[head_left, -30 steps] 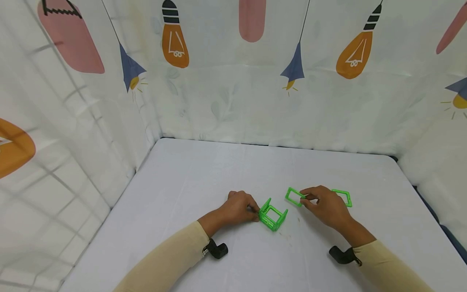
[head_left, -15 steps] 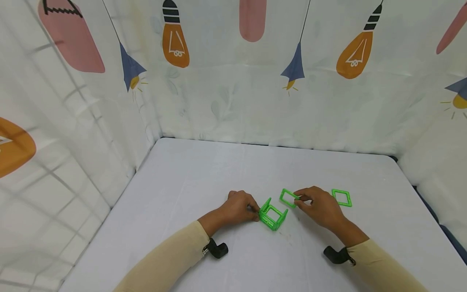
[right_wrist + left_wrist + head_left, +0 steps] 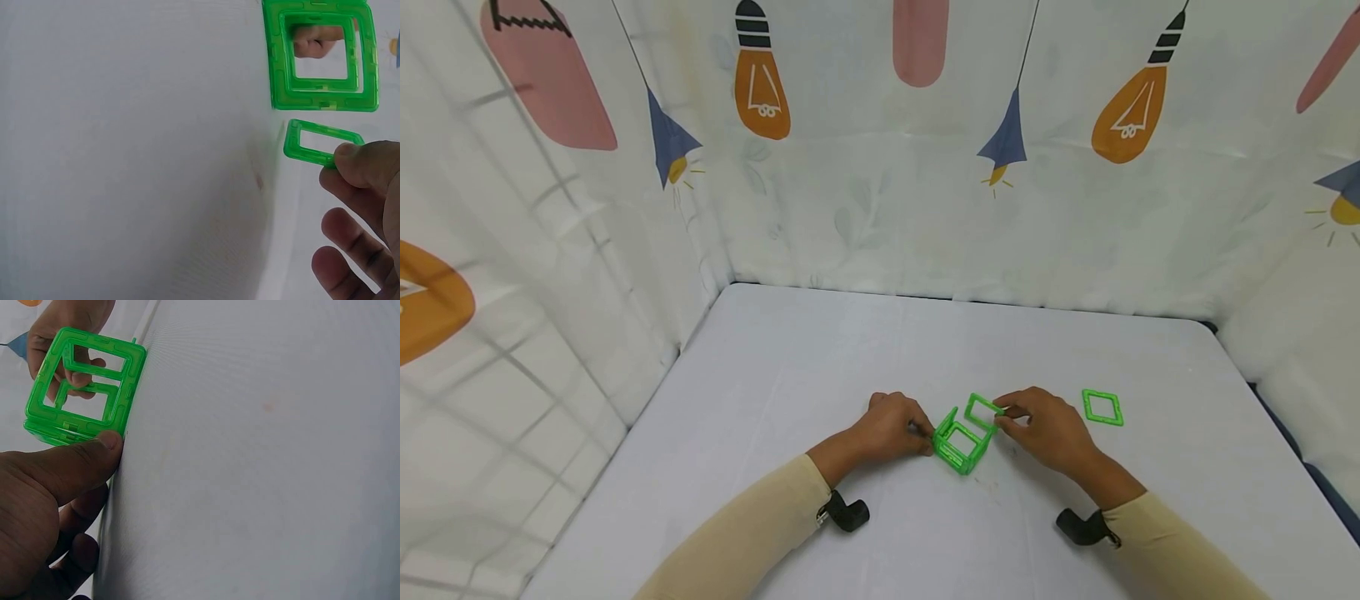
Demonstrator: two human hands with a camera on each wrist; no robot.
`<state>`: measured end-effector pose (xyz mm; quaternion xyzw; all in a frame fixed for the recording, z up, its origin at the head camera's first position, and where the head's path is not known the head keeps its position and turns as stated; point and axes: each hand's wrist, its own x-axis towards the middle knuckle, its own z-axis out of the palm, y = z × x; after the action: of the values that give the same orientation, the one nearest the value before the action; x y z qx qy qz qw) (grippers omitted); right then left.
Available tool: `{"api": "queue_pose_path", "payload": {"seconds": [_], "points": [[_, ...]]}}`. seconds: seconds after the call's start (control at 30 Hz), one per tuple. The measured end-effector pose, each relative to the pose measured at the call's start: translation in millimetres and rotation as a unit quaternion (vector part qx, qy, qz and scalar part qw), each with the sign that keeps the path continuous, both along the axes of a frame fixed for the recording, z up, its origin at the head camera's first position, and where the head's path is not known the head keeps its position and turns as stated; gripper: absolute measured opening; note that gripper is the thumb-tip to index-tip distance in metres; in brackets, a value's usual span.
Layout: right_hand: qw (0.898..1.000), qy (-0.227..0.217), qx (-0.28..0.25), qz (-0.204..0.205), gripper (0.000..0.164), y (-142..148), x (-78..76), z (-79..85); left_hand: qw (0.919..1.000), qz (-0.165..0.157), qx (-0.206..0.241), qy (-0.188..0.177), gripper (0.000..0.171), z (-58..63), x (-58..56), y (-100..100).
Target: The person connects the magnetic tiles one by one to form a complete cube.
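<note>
My left hand (image 3: 891,427) grips the left side of a small open box of green magnetic tiles (image 3: 953,456). In the left wrist view, its thumb lies along a lower corner of the box (image 3: 45,375). Between thumb and index finger, my right hand (image 3: 1048,427) pinches a single green square tile (image 3: 988,402), tilted and overlapping the box's far right side in the head view. From the right wrist, this tile (image 3: 309,157) shows a narrow gap from the box (image 3: 325,103), and the other fingers of the right hand are loosely bent.
Another green square tile (image 3: 1101,393) lies flat on the white table (image 3: 820,350), to the right of the right hand. A patterned curtain (image 3: 880,208) closes off the back and sides. Each wrist carries a black camera mount (image 3: 848,512).
My right hand has moved left with the pinched tile, bringing it up to the box. The loose tile at the right is now fully uncovered. My left hand and the box stay put.
</note>
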<state>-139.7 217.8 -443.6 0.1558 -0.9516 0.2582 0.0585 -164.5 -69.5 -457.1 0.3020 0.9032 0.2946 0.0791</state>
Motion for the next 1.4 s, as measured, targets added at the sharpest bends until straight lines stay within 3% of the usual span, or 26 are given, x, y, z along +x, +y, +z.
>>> {"api": "queue_pose_path", "payload": {"seconds": [0.67,1.4], "points": [[1.0,-0.008,-0.01,0.022,0.025,-6.3,3.4,1.0,1.0,0.002,-0.004,0.005,0.017,1.9,1.1,0.6],[0.997,-0.036,-0.009,0.073,0.029,-2.1,7.5,6.5,1.0,0.005,-0.003,-0.002,0.016,0.2,1.2,1.3]]}}
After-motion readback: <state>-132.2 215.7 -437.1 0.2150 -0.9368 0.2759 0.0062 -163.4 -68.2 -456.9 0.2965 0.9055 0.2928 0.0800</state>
